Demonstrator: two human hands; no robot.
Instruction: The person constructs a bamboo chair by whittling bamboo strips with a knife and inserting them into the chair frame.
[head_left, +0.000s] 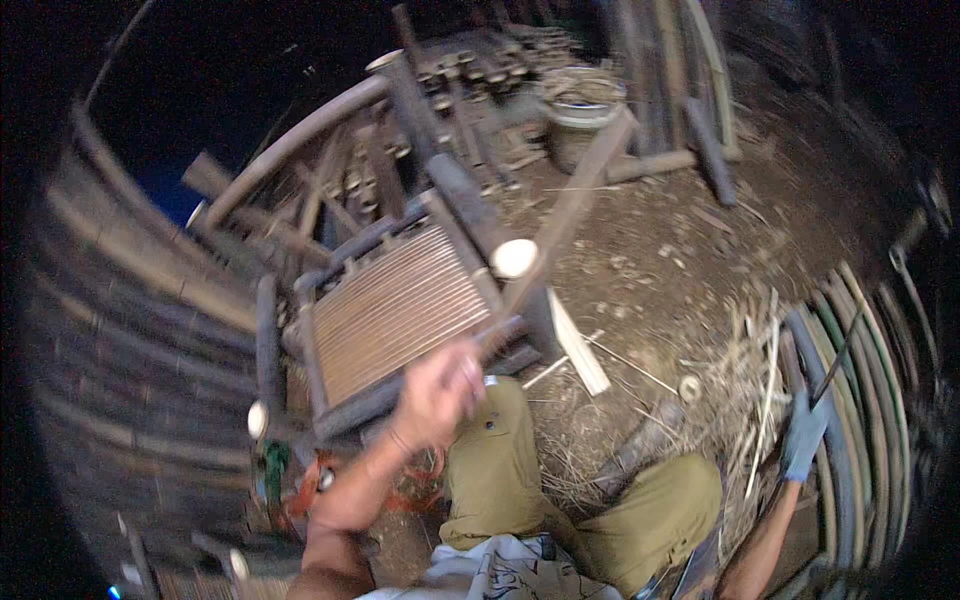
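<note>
My bare left hand [442, 392], smeared by motion, is closed at the near end of a long flat wooden strip [588, 175] that slants away to the upper right. Close to it stands a bamboo chair [395, 305] with a brown slatted seat and thick dark poles; one pole ends in a pale cut face [514, 259]. Far to the right, my right hand [803, 438] wears a blue-grey glove and seems closed on a thin dark tool [840, 352], whose kind I cannot make out. That hand is beside a bundle of bamboo poles [868, 400].
A bucket [582, 118] filled with scraps stands at the back, near stacked bamboo offcuts [495, 65]. Split stalks and shavings [725, 390] litter the dirt floor. A pale split piece [578, 345] lies before my knees. Orange straps [410, 482] lie near my left arm.
</note>
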